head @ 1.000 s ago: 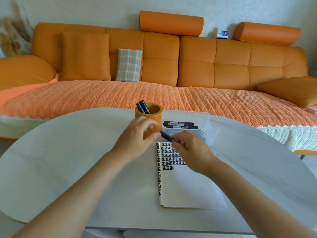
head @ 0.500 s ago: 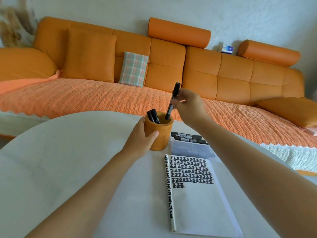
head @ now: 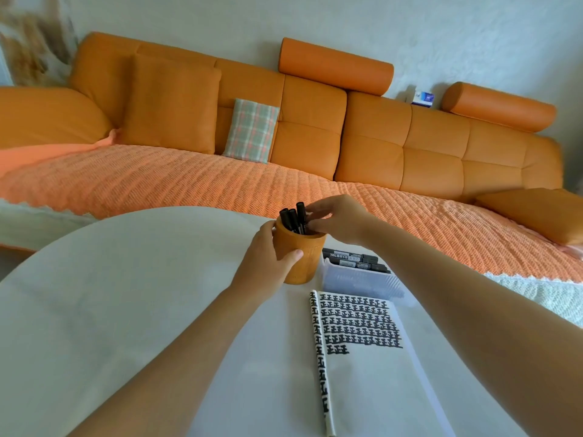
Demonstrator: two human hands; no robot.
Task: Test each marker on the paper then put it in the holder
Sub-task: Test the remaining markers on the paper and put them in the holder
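Observation:
An orange cup-shaped holder [head: 301, 263] stands on the white table [head: 126, 310]. My left hand [head: 268, 257] grips its left side, thumb across the front. Three black markers stick out of it. The tallest marker [head: 300, 209] is held near its cap by the fingertips of my right hand [head: 340, 219], which hovers over the holder's rim. The white paper pad [head: 372, 373], covered with rows of black test marks, lies in front of the holder to the right.
A clear plastic box [head: 359, 277] with more black markers [head: 350, 256] sits right of the holder, behind the pad. An orange sofa [head: 315, 146] with cushions runs behind the round table.
My right hand lifted the marker from the pad, brought it above the holder and lowered it in beside the two others. My left hand kept its grip on the holder.

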